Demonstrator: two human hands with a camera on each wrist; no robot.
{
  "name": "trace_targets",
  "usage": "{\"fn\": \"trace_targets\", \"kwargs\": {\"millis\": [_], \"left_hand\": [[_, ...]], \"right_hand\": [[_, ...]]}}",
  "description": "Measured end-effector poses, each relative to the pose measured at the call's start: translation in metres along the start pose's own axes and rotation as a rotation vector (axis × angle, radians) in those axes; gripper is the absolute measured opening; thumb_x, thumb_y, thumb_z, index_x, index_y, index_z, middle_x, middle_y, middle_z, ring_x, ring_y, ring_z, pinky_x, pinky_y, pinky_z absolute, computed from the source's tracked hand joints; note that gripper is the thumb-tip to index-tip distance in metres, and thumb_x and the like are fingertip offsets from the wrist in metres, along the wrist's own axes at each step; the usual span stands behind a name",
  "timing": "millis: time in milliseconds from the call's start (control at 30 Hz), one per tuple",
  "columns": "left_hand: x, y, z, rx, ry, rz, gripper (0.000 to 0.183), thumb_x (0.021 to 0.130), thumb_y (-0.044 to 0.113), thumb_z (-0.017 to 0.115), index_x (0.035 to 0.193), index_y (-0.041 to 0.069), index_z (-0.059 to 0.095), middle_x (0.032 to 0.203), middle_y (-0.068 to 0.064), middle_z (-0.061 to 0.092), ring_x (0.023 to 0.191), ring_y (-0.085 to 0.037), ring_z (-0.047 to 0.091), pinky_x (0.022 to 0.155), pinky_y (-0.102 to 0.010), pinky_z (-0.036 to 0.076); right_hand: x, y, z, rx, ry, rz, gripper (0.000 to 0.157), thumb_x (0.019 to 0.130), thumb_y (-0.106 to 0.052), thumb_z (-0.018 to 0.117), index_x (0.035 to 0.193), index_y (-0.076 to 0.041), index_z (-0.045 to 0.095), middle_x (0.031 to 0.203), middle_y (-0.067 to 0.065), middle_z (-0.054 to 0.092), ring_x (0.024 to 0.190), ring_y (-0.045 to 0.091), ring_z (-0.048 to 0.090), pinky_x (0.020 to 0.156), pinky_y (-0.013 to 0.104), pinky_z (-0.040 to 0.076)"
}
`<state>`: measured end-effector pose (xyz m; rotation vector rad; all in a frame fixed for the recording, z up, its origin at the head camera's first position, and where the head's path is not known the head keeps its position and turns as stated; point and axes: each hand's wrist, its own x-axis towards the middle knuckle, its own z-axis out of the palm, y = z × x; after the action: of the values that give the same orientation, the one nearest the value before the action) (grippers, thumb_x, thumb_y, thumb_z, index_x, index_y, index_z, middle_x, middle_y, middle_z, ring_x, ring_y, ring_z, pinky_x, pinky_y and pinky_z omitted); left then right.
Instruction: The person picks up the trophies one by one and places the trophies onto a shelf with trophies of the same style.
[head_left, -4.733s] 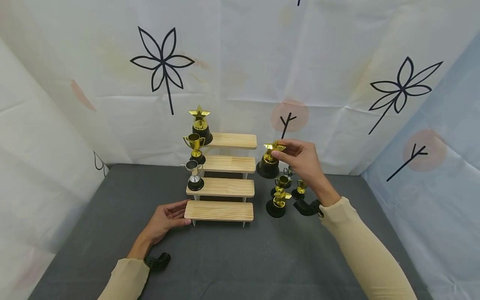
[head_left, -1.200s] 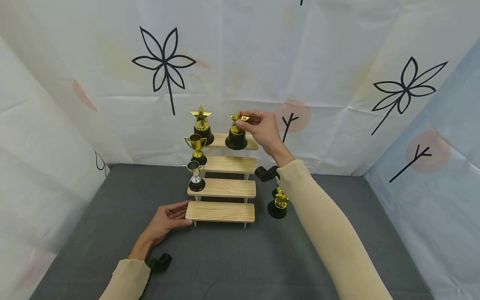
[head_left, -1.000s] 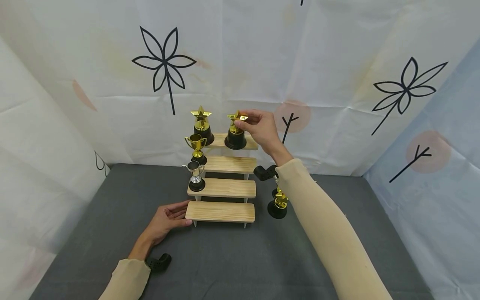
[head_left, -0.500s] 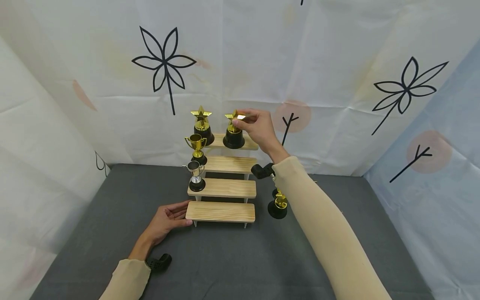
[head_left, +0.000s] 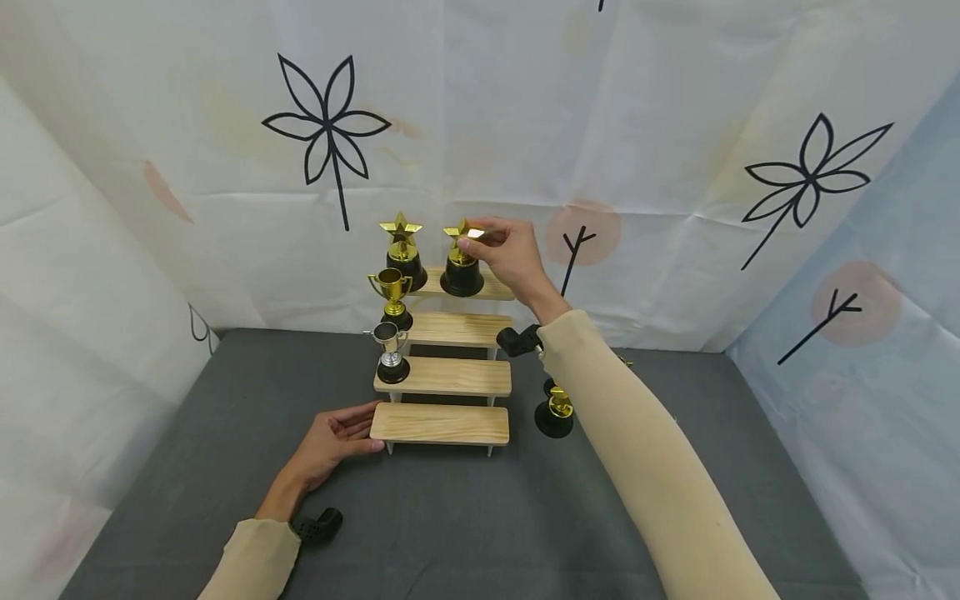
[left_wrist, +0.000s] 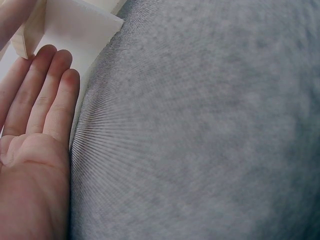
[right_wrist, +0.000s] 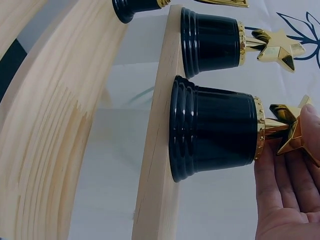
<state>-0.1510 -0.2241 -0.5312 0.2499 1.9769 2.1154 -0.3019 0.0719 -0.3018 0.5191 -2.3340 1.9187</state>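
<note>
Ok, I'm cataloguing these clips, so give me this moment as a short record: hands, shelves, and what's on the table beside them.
Right hand: pinches the star of a trophy, upright at the top shelf; base contact unclear
Left hand: fingers straight, at the bottom shelf's left end
Top shelf, left: another star trophy
Second shelf down, left: gold cup
Third, left: silver cup
Table, right: more trophies, partly behind the sleeve
</note>
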Motion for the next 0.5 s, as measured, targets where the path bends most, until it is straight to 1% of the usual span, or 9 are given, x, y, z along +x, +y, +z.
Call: {"fn": "trace_targets", "kwargs": {"millis": [233, 367, 500], "left_hand": [[-0.0013, 0.0003, -0.0001, 0.017, -0.006, 0.013, 0.080, 0.080, -0.006, 0.082, 0.146, -0.017, 0.039, 0.144, -0.038, 0.044, 0.118, -0.008, 0.062, 0.101, -0.028, 0.053], [-0.0015, 0.0000, -0.0002, 0.019, -0.008, 0.010, 0.079, 0.081, -0.006, 0.082, 0.146, -0.017, 0.039, 0.144, -0.038, 0.044, 0.120, -0.011, 0.061, 0.102, -0.027, 0.052], [-0.0013, 0.0010, 0.0005, 0.024, -0.006, 0.009, 0.079, 0.080, -0.006, 0.082, 0.146, -0.017, 0.040, 0.144, -0.038, 0.044, 0.120, -0.011, 0.062, 0.101, -0.027, 0.052]], "right_hand": [[0.0015, 0.0004, 0.0020, -0.013, -0.024, -0.003, 0.037, 0.093, -0.008, 0.075, 0.129, -0.001, 0.069, 0.108, 0.018, 0.073, 0.099, 0.027, 0.070, 0.094, 0.034, 0.058], [0.0029, 0.0010, 0.0027, -0.014, -0.040, -0.006, 0.038, 0.093, -0.008, 0.075, 0.130, -0.002, 0.068, 0.112, 0.018, 0.072, 0.100, 0.027, 0.069, 0.094, 0.032, 0.058], [0.0048, 0.0014, 0.0037, -0.006, -0.049, -0.006, 0.039, 0.093, -0.007, 0.075, 0.131, -0.002, 0.068, 0.115, 0.018, 0.071, 0.102, 0.026, 0.069, 0.093, 0.031, 0.059]]}}
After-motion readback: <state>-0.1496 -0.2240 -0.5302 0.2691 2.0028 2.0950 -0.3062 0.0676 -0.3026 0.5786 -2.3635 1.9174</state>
